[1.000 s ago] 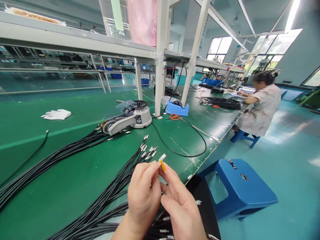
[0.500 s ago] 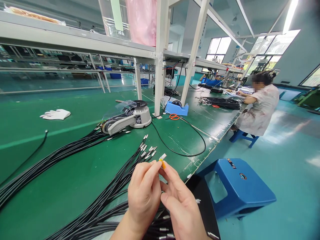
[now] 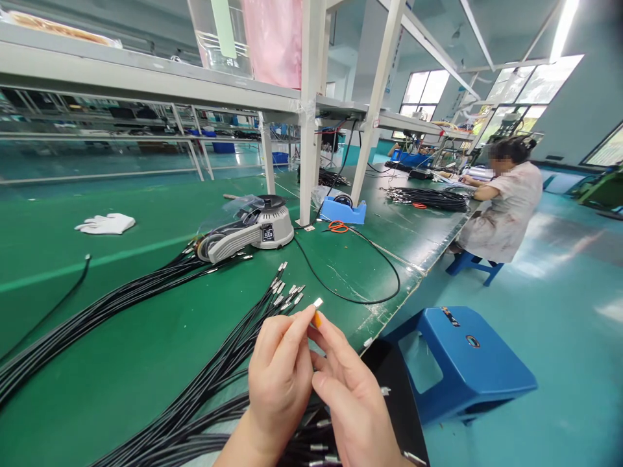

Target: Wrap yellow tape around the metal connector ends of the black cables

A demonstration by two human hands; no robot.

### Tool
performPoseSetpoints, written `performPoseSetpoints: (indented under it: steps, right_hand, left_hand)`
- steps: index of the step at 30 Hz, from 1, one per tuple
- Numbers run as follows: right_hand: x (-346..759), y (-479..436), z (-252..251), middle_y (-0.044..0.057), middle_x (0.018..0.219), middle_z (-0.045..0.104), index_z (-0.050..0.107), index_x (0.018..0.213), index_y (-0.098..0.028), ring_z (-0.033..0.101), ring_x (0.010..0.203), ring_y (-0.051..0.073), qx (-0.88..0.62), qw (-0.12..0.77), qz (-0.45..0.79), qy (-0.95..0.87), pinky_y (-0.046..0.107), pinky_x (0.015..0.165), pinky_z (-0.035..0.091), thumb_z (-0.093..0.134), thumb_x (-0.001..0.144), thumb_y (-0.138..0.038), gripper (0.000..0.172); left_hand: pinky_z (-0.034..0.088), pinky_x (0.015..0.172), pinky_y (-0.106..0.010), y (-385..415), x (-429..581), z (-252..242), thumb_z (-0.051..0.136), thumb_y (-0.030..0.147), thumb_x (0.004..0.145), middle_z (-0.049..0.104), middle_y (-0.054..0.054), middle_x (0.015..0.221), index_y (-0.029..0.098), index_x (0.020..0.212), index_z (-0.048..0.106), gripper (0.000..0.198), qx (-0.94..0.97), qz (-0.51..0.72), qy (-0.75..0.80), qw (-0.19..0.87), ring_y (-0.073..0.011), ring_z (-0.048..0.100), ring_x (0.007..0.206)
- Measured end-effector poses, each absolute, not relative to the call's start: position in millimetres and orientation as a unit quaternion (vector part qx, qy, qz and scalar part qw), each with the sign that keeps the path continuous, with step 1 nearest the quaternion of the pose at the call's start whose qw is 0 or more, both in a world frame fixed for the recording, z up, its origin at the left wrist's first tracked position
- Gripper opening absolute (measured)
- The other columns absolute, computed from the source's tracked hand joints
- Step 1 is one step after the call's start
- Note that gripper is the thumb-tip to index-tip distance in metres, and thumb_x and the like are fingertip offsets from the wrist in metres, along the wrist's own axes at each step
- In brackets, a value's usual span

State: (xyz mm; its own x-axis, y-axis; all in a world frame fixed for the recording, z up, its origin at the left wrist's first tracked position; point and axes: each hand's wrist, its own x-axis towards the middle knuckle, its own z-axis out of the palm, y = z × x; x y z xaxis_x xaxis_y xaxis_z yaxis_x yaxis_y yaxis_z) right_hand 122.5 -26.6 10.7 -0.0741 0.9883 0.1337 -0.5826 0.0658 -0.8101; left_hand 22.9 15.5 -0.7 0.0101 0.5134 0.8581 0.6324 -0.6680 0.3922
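Both of my hands meet low in the middle, above the near edge of the green table (image 3: 121, 363). My left hand (image 3: 280, 379) and my right hand (image 3: 348, 395) pinch the same small cable end (image 3: 317, 312), which has an orange sleeve and a silver metal tip sticking out above the fingertips. Just left of it lies a bundle of black cables (image 3: 228, 350) with silver connector tips fanned out. A second long bundle of black cables (image 3: 97, 308) runs from the left edge toward a grey tape dispenser machine (image 3: 248, 230).
A white glove (image 3: 104, 224) lies far left; a blue tape holder (image 3: 343, 211) and orange scissors (image 3: 338, 226) sit behind a white frame post (image 3: 309, 110). A blue stool (image 3: 460, 360) stands right of the table. Another person (image 3: 506, 201) sits at the far right end with more cables.
My fingers have closed further over the orange sleeve, so less of it shows. The view has shifted very slightly; nothing else on the table moved.
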Motion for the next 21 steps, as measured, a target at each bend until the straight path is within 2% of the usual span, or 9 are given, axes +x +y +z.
performPoseSetpoints:
  steps: [5, 11, 13, 16, 18, 21]
  right_hand:
    - [122, -26, 4, 0.000, 0.140, 0.048, 0.055, 0.127, -0.032, 0.048, 0.126, 0.023, -0.279, 0.615, 0.628, -0.386, 0.037, 0.106, 0.042, 0.055, 0.084, -0.017, 0.046]
    - [131, -27, -7, 0.002, 0.141, 0.047, 0.052, 0.130, -0.032, 0.045, 0.129, 0.022, -0.353, 0.579, 0.585, -0.445, 0.037, 0.107, 0.040, 0.057, 0.086, -0.028, 0.044]
    - [139, -22, -1, 0.005, 0.132, 0.056, 0.057, 0.124, -0.028, 0.052, 0.121, 0.022, -0.399, 0.572, 0.556, -0.452, 0.035, 0.102, 0.044, 0.056, 0.087, -0.034, 0.037]
    - [151, -9, 18, 0.007, 0.100, 0.068, 0.066, 0.099, -0.020, 0.064, 0.094, 0.019, -0.453, 0.570, 0.507, -0.462, 0.031, 0.087, 0.051, 0.053, 0.087, -0.045, 0.031]
    - [157, 1, 31, 0.004, 0.082, 0.066, 0.065, 0.086, -0.018, 0.063, 0.079, 0.016, -0.467, 0.554, 0.486, -0.488, 0.028, 0.077, 0.052, 0.054, 0.084, -0.051, 0.035]
    - [158, 12, 44, 0.000, 0.073, 0.061, 0.060, 0.078, -0.017, 0.057, 0.071, 0.013, -0.476, 0.523, 0.485, -0.515, 0.026, 0.069, 0.048, 0.059, 0.079, -0.054, 0.037]
  left_hand:
    - [0.047, 0.067, -0.022, 18, 23, -3, 0.051, -0.002, 0.082, 0.056, -0.002, 0.088, 0.019, 0.119, 0.057, 0.044, -0.713, -0.557, -0.424, 0.046, -0.0106, 0.053, 0.079]
    - [0.047, 0.070, -0.023, 23, 18, 8, 0.058, 0.001, 0.080, 0.056, -0.004, 0.086, 0.011, 0.112, 0.060, 0.033, -0.678, -0.561, -0.460, 0.116, -0.0113, 0.053, 0.077]
    - [0.047, 0.072, -0.023, 24, 18, 10, 0.060, 0.003, 0.079, 0.058, -0.005, 0.086, 0.009, 0.109, 0.060, 0.030, -0.677, -0.558, -0.464, 0.127, -0.0111, 0.054, 0.077]
    - [0.047, 0.075, -0.023, 23, 21, 9, 0.061, 0.002, 0.079, 0.060, -0.005, 0.087, 0.010, 0.102, 0.060, 0.025, -0.695, -0.556, -0.443, 0.113, -0.0112, 0.056, 0.079]
    - [0.047, 0.076, -0.024, 22, 23, 6, 0.062, 0.001, 0.078, 0.060, -0.005, 0.088, 0.011, 0.102, 0.061, 0.026, -0.704, -0.555, -0.431, 0.107, -0.0117, 0.056, 0.081]
    - [0.047, 0.074, -0.024, 22, 23, 3, 0.061, -0.001, 0.077, 0.059, -0.005, 0.088, 0.012, 0.103, 0.060, 0.029, -0.712, -0.553, -0.420, 0.103, -0.0116, 0.056, 0.080]
